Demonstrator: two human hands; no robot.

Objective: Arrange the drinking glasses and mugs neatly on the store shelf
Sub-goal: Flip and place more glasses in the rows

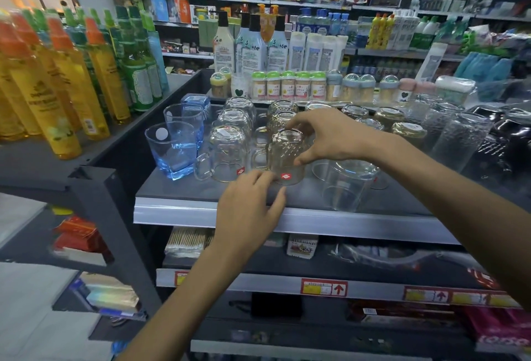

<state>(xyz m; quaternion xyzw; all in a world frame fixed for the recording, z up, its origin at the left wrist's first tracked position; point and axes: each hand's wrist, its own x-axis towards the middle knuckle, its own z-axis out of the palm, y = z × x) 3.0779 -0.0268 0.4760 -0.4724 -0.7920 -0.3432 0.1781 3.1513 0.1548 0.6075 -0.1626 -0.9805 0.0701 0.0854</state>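
Head view, centre of frame: on the dark shelf [184, 188], an upturned patterned mug [287, 156], clamped in the right hand [327, 139], thumb on the near side, fingers curled over the upturned base. Just below, the left hand [250, 202], fingers straight and slightly apart, tips touching the mug's lower rim beside its red label. Behind the held mug, two more patterned mugs [277, 119] in a column: three in all. Left of that column, three clear mugs [227, 156], upturned, handles to the left. Further left, three blue glasses [172, 148], upright, in a row running back. Right of centre, plain clear glasses [344, 188], overlapping, count unclear. Far right, about three tall textured glasses [459, 142], blurred.
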